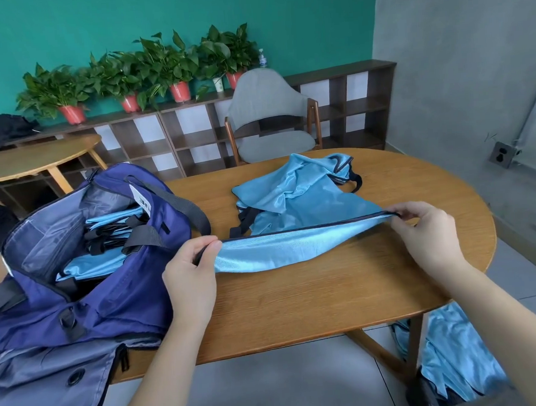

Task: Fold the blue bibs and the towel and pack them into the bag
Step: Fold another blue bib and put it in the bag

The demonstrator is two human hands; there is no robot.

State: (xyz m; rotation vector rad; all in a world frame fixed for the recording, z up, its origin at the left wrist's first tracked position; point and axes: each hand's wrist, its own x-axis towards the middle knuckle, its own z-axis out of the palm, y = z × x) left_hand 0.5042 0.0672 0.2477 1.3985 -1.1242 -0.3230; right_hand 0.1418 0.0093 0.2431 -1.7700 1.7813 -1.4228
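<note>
The bag (85,267), navy with a grey lining, sits open on the near left end of the counter (313,300), its mouth gaping and its flap hanging over the counter edge. Inside it lies a stack of folded blue bibs (111,231), their black straps bunched along the top of the pile. Just right of the bag, the left hand (191,273) pinches one end of a bib (294,246) between thumb and curled fingers (211,245); the right hand (425,234), farther right of the bag, pinches the other end the same way. The bib is stretched between them, its black-trimmed edge taut and its blue cloth sagging onto the counter. Beyond it, well right of the bag toward the far side, a loose heap of bibs (294,188) lies crumpled, with dark straps showing at its edges. More blue cloth (451,351) lies on the floor below the counter's right end, far from the bag. Behind the bag stand a grey chair (271,118), a low shelf (193,135) with a row of potted plants (145,69) on top, and a second table (32,160) to the left.
</note>
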